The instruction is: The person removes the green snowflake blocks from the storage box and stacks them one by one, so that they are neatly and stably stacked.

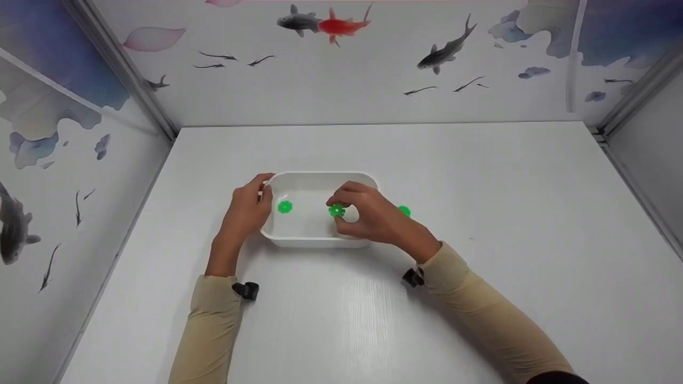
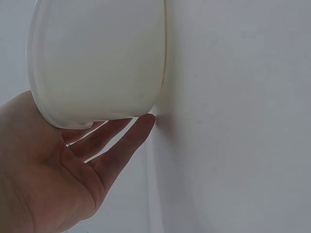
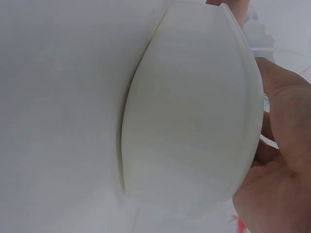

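A white plastic bin [image 1: 320, 243] stands on the table. At its left end my left hand [image 1: 248, 207] holds the wall, thumb at the rim and fingers along the outside; the left wrist view shows these fingers [image 2: 121, 145] against the end wall. My right hand [image 1: 371, 213] pinches a green flower-shaped disc [image 1: 336, 210] between thumb and fingers over the bin's right half. In the right wrist view the bin's wall hides that disc. A second green disc [image 1: 285, 207] lies inside the bin near the left end. Right of the bin, a third green disc [image 1: 404, 210] is partly covered by my right hand.
The white table [image 1: 480, 298] extends around the bin on all sides. Panels with painted fish [image 1: 445, 53] close off the back and the left, and a plain panel [image 1: 648, 128] stands at the right. Black wrist cameras [image 1: 248, 290] sit at both cuffs.
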A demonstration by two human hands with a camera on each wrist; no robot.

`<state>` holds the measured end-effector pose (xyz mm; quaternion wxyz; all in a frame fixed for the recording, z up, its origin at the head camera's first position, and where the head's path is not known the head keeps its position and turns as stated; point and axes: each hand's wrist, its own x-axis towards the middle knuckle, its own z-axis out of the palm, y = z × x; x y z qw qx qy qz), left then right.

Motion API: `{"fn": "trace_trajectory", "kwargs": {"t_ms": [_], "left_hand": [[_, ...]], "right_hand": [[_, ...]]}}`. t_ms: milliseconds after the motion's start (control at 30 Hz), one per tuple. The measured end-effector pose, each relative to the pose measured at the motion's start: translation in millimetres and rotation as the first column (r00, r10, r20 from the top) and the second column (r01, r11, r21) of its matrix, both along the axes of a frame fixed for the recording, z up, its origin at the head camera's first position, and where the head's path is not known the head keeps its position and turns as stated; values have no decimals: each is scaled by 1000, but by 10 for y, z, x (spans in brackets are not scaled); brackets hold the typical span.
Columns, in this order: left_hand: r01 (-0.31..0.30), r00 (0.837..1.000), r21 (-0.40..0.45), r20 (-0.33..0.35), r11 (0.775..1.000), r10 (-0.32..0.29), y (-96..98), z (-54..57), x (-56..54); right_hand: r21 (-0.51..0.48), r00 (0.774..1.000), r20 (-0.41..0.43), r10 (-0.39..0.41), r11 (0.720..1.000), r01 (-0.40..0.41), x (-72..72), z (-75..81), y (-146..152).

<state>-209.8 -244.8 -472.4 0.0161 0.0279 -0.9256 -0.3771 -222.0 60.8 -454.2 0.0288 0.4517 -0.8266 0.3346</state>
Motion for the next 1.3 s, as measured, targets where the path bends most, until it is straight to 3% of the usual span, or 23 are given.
{"fn": "trace_trajectory", "kwargs": {"t_ms": [533, 1000, 1167, 1300], "left_hand": [[0, 1000, -22, -10, 1000, 0, 5, -2, 14], [5, 1000, -8, -7, 1000, -5, -3, -4, 20], [3, 1000, -9, -14, 1000, -3, -1, -5, 23], [7, 1000, -3, -24, 1000, -8, -9, -9, 28]], "right_hand": [[-69, 998, -62, -11, 998, 7, 29, 10, 561], [-59, 998, -42, -51, 997, 48, 21, -18, 960], [-20, 996, -46, -72, 997, 71, 9, -39, 1062], [19, 995, 3, -102, 995, 102, -13, -47, 1121]]}}
